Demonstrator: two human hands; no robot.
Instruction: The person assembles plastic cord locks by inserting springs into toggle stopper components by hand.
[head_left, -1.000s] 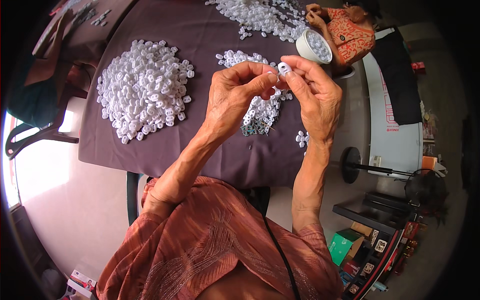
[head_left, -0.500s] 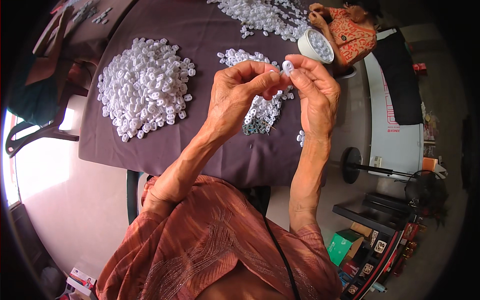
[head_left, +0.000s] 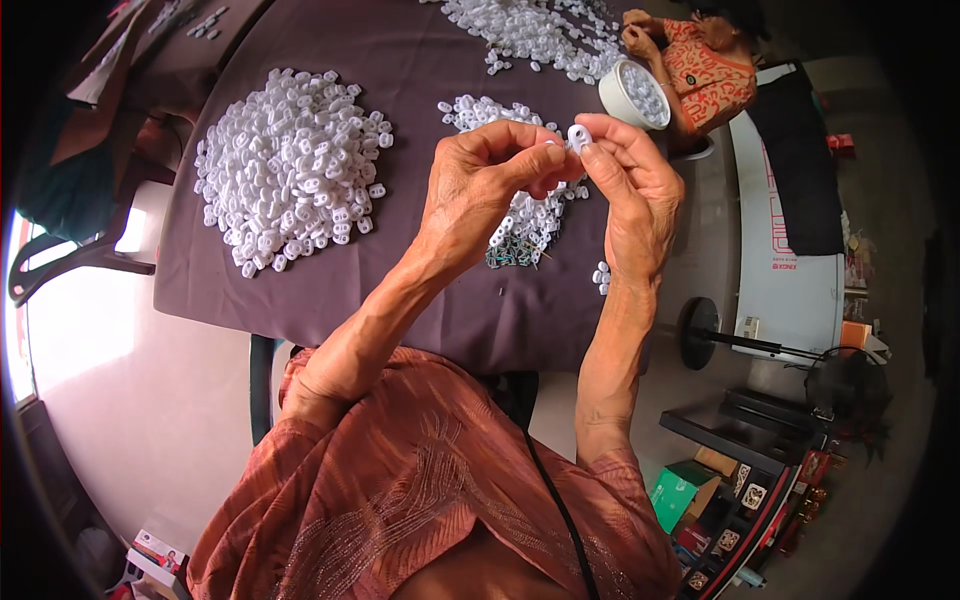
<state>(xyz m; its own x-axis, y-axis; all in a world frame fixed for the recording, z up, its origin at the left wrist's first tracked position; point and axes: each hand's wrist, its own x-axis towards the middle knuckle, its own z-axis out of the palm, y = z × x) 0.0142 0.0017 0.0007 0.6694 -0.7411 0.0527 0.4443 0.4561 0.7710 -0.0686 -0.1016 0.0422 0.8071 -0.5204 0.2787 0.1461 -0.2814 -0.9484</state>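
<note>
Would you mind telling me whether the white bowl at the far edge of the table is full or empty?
Not empty: the white bowl tilts toward the camera, showing small white pieces inside. How full it is, I cannot tell.

Bright daylight enters from the lower left, overexposing the floor [head_left: 90, 330]; fisheye distortion bends edges, a dark vignette rings the frame, focus stays sharp centrally.

Three heaps of white plastic pieces [head_left: 290, 170]; one white bowl [head_left: 633, 95]; one table [head_left: 420, 290]

Dark purple-brown table [head_left: 420, 60] with heaps of small white plastic pieces [head_left: 290, 165].
</note>
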